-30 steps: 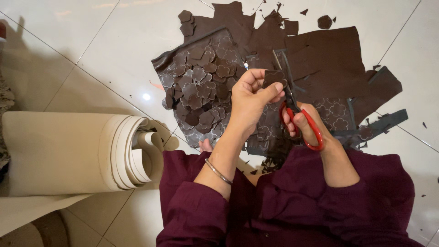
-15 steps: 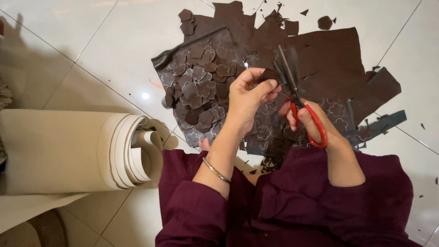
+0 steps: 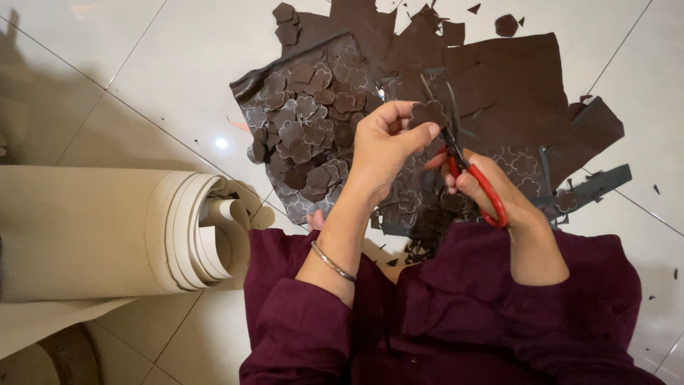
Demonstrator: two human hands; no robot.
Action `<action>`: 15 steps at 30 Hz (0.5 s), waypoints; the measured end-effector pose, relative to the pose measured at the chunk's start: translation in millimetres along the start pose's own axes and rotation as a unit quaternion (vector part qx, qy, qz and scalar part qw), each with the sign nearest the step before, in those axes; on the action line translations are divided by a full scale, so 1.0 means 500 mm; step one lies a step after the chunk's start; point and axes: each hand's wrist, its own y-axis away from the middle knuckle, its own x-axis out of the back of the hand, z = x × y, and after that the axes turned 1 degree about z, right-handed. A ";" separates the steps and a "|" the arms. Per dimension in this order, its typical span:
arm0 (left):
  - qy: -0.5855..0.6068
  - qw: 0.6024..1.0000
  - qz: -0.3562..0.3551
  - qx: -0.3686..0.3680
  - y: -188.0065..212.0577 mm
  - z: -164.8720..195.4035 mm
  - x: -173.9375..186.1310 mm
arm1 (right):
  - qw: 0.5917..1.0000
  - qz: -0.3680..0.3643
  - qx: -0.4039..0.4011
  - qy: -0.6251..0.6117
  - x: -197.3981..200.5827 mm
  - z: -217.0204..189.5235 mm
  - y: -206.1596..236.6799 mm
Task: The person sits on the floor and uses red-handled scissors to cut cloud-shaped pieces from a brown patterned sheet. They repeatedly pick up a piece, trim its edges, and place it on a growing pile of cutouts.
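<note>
Head view: left hand point(image 3: 381, 153) pinches a small brown flower-shaped cutout point(image 3: 427, 114) between thumb and fingertips, just over the heap of cut flower pieces point(image 3: 306, 135) on the tiled floor point(image 3: 142, 64); right hand point(image 3: 491, 189) is closed through the red-handled scissors point(image 3: 463, 160), blades slightly parted at the cutout; beige roll point(image 3: 92, 232) lies left.

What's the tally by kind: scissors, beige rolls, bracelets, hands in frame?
Red-handled scissors: 1, in the right hand
Beige roll: 1
Bracelet: 1, on the left hand wrist
Hands: 2
Total: 5
</note>
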 end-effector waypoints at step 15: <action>-0.025 1.000 -0.010 0.004 0.002 0.008 -0.002 | 1.000 0.020 0.013 0.007 -0.002 0.004 0.007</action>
